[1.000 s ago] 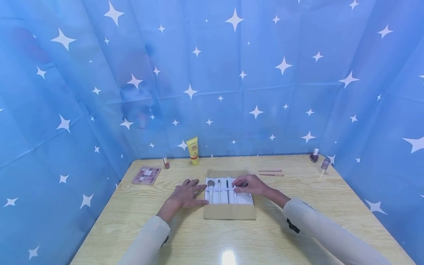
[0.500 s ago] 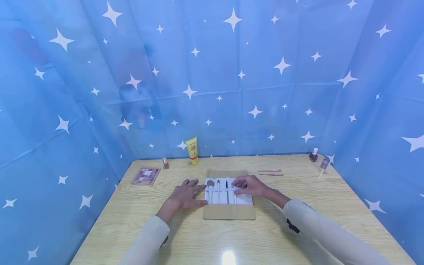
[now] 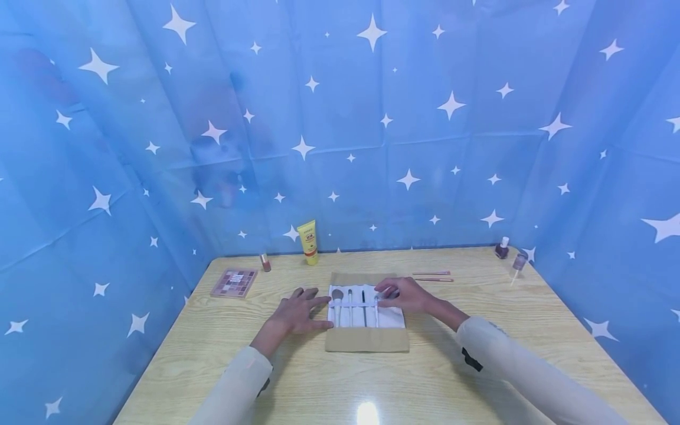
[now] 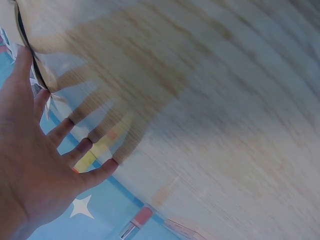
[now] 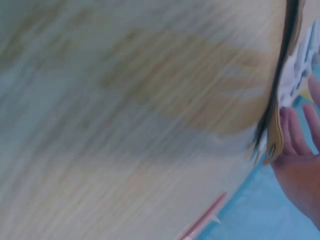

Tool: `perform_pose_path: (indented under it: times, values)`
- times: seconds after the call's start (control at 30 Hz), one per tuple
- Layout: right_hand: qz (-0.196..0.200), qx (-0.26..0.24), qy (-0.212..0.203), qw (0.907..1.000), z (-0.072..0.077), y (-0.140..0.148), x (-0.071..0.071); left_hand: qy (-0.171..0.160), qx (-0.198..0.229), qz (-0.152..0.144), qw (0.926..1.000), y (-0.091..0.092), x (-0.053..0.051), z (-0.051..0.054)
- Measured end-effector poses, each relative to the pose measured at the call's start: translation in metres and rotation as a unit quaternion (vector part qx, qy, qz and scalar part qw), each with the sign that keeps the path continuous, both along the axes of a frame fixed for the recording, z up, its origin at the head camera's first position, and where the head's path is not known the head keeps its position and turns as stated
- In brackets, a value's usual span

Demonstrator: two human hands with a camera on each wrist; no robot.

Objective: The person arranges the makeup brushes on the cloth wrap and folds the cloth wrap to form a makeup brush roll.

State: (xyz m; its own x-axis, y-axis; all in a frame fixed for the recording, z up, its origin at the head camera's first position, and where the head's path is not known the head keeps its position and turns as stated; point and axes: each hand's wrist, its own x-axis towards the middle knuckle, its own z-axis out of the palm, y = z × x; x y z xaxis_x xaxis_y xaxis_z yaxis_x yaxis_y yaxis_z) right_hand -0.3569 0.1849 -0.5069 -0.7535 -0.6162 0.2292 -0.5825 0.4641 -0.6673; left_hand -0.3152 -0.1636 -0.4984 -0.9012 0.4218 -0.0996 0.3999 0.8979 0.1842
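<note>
A brush roll with a tan cover and white lining lies unfolded on the table. Several makeup brushes stand side by side in its slots, including a large fluffy one at the left and a dark-handled one. My left hand rests with spread fingers at the roll's left edge; in the left wrist view the same hand shows its fingers apart. My right hand pinches the upper part of the rightmost visible brush, whose head the fingers partly hide. The right wrist view shows this hand beside the roll's edge.
Behind the roll stands a yellow tube. An eyeshadow palette and a small lip-colour tube lie left. Two pink sticks lie right. Two small bottles, one dark and one purple-capped, stand at the back right corner.
My right hand has shifted slightly right, and more of the rightmost brush's upper part shows. My left hand stays at the roll's left edge.
</note>
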Motion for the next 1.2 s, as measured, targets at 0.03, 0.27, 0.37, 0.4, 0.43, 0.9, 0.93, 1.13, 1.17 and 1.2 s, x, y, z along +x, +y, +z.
perform_pose_path:
  times: [0.03, 0.27, 0.37, 0.4, 0.43, 0.9, 0.93, 1.13, 1.17, 1.2]
  values:
    - [0.000, -0.002, -0.001, 1.0000, 0.001, 0.002, -0.001, 0.000, 0.000, 0.000, 1.0000, 0.000, 0.000, 0.000]
    - [-0.011, 0.005, 0.015, 0.9998, 0.012, 0.021, -0.008, -0.003, 0.000, 0.001, 1.0000, 0.000, 0.001, 0.002]
    - [-0.041, 0.016, 0.006, 0.9990, 0.018, 0.031, -0.009, -0.001, -0.002, -0.001, 1.0000, 0.000, 0.000, 0.000]
    - [-0.049, 0.018, 0.005, 0.9986, 0.020, 0.035, -0.009, 0.000, -0.002, -0.001, 1.0000, 0.000, 0.000, 0.000]
    - [-0.054, 0.018, 0.007, 0.9984, 0.021, 0.038, -0.010, 0.001, -0.002, -0.002, 1.0000, 0.000, 0.000, -0.001]
    - [-0.101, 0.010, 0.060, 0.9930, 0.028, 0.102, -0.022, -0.007, 0.005, -0.006, 0.9999, 0.001, 0.003, 0.006]
    - [-0.109, 0.012, 0.061, 0.9921, 0.028, 0.106, -0.022, -0.008, 0.005, -0.006, 0.9999, 0.001, 0.003, 0.007]
    - [-0.145, 0.019, 0.062, 0.9873, 0.025, 0.132, -0.024, -0.008, 0.005, -0.005, 0.9999, 0.001, 0.003, 0.007]
    - [-0.149, 0.021, 0.061, 0.9868, 0.023, 0.135, -0.024, -0.009, 0.003, -0.004, 0.9999, 0.001, 0.003, 0.007]
    - [-0.153, 0.025, 0.061, 0.9861, 0.021, 0.139, -0.025, -0.009, 0.002, -0.003, 1.0000, 0.001, 0.003, 0.006]
